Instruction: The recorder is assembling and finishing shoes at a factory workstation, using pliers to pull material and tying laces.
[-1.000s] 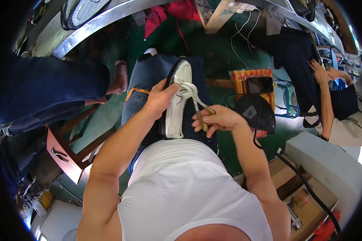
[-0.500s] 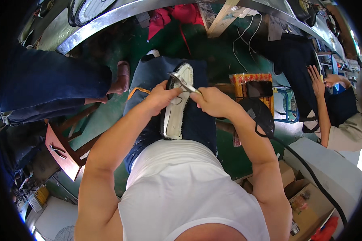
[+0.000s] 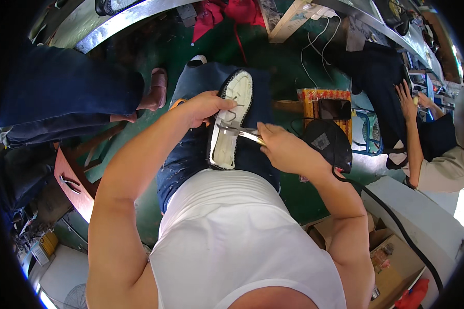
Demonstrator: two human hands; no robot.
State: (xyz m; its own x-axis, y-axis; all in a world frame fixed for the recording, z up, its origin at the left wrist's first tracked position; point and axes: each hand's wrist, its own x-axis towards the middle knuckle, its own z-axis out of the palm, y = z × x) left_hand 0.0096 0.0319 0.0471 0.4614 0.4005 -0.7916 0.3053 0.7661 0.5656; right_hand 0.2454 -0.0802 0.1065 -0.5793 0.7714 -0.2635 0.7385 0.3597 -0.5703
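On my lap lies a shoe (image 3: 224, 148) with its sole side up, pale inside a black stitched edge, its toe pointing away from me. My left hand (image 3: 210, 107) grips its left side near the toe, thumb over the edge. Dark curved wire-like pieces (image 3: 233, 114) stick up from the sole beside that thumb. My right hand (image 3: 283, 146) is closed around the handle of a metal hammer (image 3: 232, 129). The hammer's head is over the middle of the shoe; whether it touches the sole I cannot tell.
A stool (image 3: 73, 180) with pliers stands at left, near a person's legs (image 3: 77, 87). At right are a phone (image 3: 335, 109), a black cap (image 3: 327, 147) and a black cable (image 3: 397, 219). Another person's hands (image 3: 408, 100) work farther right. A metal-edged bench (image 3: 123, 24) spans the back.
My right hand has moved slightly right and nearer, bringing the hammer down from the toe area to mid-shoe. The left hand still holds the shoe, now with its thumb closer to the toe.
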